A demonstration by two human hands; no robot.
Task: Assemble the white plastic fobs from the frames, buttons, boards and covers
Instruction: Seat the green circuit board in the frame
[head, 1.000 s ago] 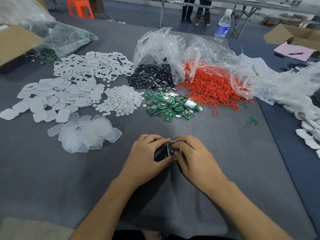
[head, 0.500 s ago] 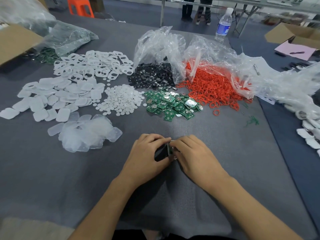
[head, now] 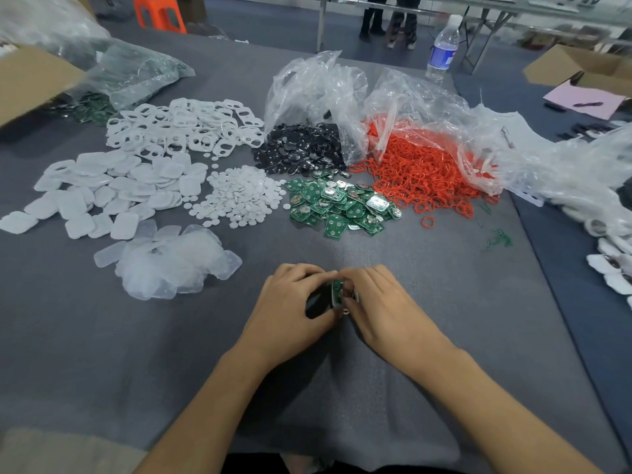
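Hands: We had our left hand (head: pixel 290 302) and right hand (head: pixel 383 302) together low over the grey felt worktop (head: pixel 136 354), the fingers of both curled and pinching one small piece between them.
Fob: The small white plastic fob with a green board showing (head: pixel 337 290) sat between our fingertips, mostly hidden. We could not tell which parts were already seated.
Handling: We judged it light, stiff and slippery, its layers liable to spring apart. It seemed best held by the rim, with fingers off the board face.
Loose piles: Frosted clear soft covers (head: pixel 171 265) lay nearest. Beyond them were green circuit boards (head: pixel 338 205), white round buttons (head: pixel 239 196), white rounded plastic shells (head: pixel 113 189) and white holed frames (head: pixel 184 126).
Bags: A crumpled clear bag (head: pixel 314 90) spilled black oval pieces (head: pixel 301 148). Its neighbouring clear bag (head: pixel 427 107) spilled red rubber rings (head: pixel 420 172).
Box: We could not see into the brown cardboard box (head: pixel 27 80) at the far left.
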